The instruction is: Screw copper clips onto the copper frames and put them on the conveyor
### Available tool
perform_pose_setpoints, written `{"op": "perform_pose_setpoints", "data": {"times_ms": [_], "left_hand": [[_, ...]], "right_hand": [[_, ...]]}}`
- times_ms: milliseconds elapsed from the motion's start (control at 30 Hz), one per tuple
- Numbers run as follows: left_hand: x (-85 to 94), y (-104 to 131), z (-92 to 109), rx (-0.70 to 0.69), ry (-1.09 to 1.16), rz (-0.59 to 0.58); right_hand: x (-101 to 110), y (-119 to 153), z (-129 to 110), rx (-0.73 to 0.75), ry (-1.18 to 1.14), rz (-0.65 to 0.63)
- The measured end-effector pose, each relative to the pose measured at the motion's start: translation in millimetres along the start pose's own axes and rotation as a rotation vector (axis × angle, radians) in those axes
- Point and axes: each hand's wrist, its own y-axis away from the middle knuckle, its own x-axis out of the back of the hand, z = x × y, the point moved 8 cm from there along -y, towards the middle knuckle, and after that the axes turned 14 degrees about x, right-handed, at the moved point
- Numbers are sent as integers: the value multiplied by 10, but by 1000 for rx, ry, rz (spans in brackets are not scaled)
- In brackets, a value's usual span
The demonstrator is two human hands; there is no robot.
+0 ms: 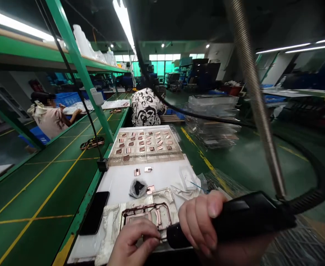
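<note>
My right hand [199, 218] is wrapped round a black electric screwdriver [242, 212], which lies nearly level with its nose pointing left. My left hand [136, 236] is closed in a pinch close to that nose, at the near right corner of a copper-coloured frame [166, 212]; what lies between the fingertips is hidden. The frame rests in a whitish, taped fixture [108, 225] on the white worktop. Beyond it sit a small plastic bag [134, 194] of black pieces and a few small copper-coloured plates [137, 172].
A clear compartment tray [165, 158] of copper-coloured parts covers the far worktop. A black phone [96, 214] lies at left beside the green conveyor [40, 177]. From above hang a metal spring [258, 92] and a black cable [206, 117]. Two people [147, 107] sit further along.
</note>
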Motion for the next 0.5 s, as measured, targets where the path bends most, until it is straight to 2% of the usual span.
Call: {"op": "perform_pose_setpoints", "data": {"times_ms": [100,200,367,500], "left_hand": [[-14,15,96,1,-3,-5],[-40,4,185,-17,11,-62],[-72,10,186,4,74,-100],[-168,48,96,69,157,-156]], "right_hand": [[55,50,-6,-1,43,3],[117,72,-36,14,111,14],[143,10,-43,3,176,-114],[346,15,-64,4,336,4]]}}
